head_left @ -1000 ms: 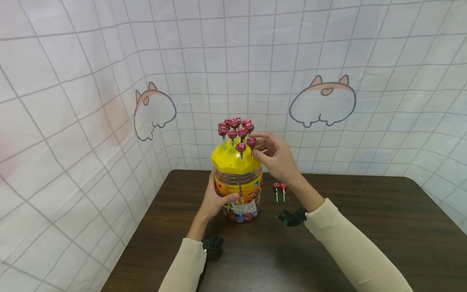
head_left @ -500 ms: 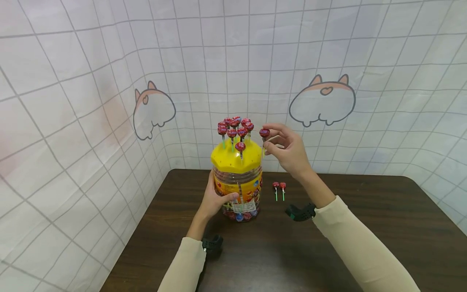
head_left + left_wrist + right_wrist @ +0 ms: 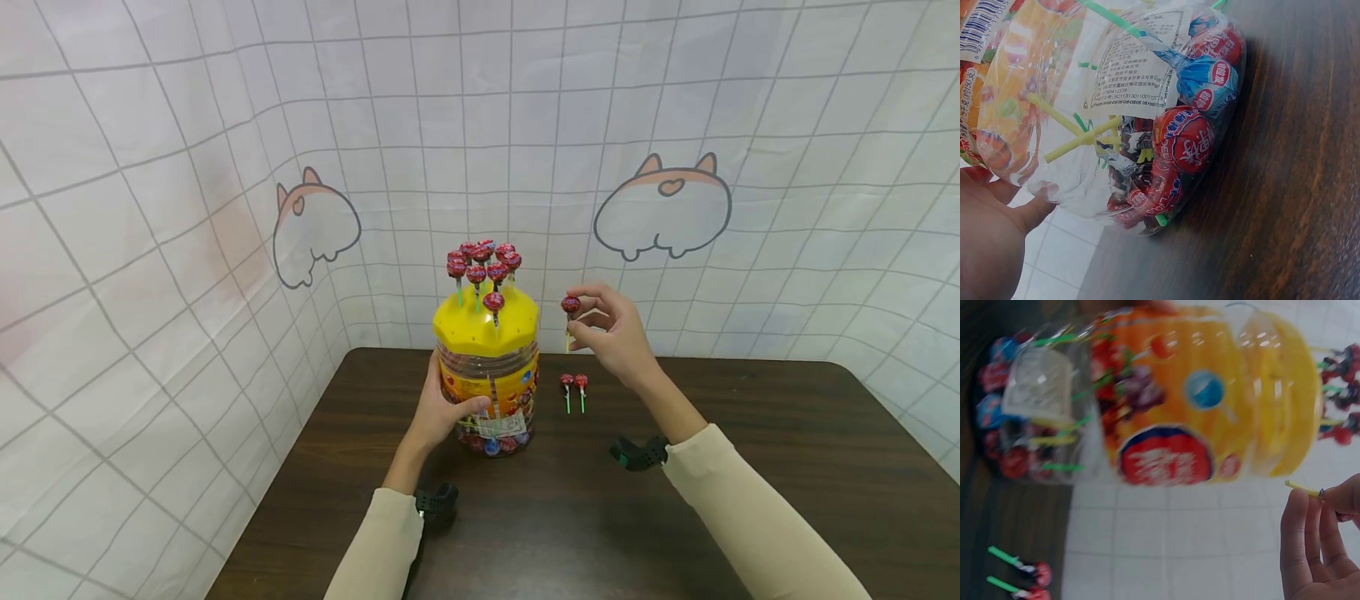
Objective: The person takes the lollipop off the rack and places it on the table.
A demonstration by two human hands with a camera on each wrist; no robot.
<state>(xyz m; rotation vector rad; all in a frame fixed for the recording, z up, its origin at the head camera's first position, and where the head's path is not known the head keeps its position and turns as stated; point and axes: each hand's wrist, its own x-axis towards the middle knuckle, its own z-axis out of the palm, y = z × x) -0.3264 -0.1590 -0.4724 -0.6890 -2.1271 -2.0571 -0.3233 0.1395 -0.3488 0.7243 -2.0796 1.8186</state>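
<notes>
A: Right hand?
B: pinching red-wrapped lollipop by its stick, raised, right of candy jar
A: Left hand?
B: gripping jar's side, jar upright on tabletop

A curtained booth — grid-print cloth behind a table.

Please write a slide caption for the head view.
Left hand holds a yellow-lidded candy jar; right hand pinches a red lollipop beside it.
</notes>
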